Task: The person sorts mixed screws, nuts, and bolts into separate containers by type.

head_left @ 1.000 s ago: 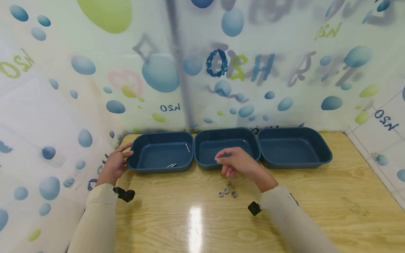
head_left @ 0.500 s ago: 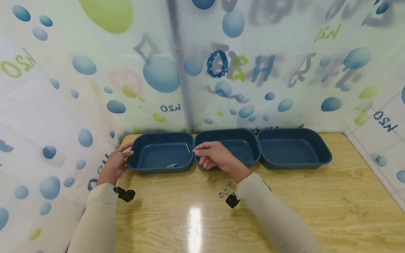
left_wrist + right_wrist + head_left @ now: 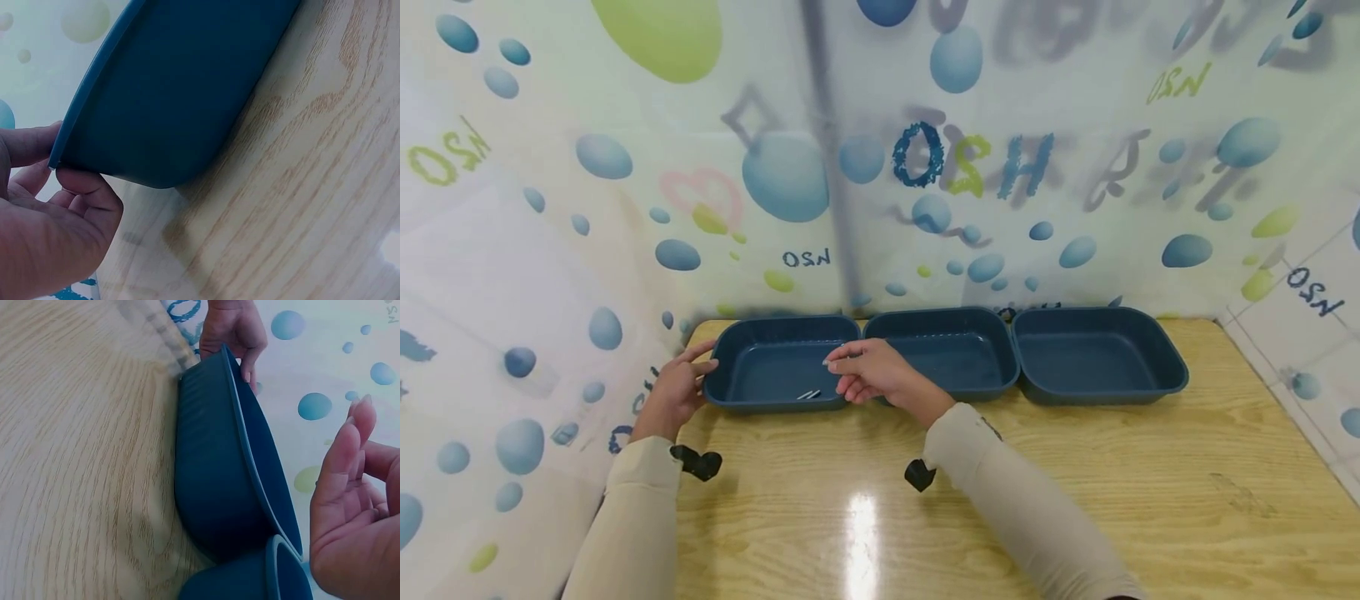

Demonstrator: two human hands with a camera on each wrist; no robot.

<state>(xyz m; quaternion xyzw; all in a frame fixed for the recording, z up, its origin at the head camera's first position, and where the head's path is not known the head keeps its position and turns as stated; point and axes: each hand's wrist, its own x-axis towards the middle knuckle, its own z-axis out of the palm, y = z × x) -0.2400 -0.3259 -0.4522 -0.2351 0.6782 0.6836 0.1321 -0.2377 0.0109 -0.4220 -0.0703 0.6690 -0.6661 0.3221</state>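
My left hand grips the left end of the left dark blue bin, thumb outside and fingers over its rim in the left wrist view. Above the right end of that bin, my right hand pinches a small silvery piece between thumb and index fingertips. Only a bit of the piece shows, and I cannot tell its kind. Short metal screws lie on the bin's floor near its front wall. In the right wrist view the fingertips meet, hiding what they hold.
A middle blue bin and a right blue bin stand in line with the left one along the back of the wooden table. A patterned sheet hangs right behind them. My right sleeve crosses the table's middle.
My right hand has moved left from over the middle bin to the left bin's right end, still pinching the small piece. The sleeve now covers the nuts on the table. My left hand stays put.
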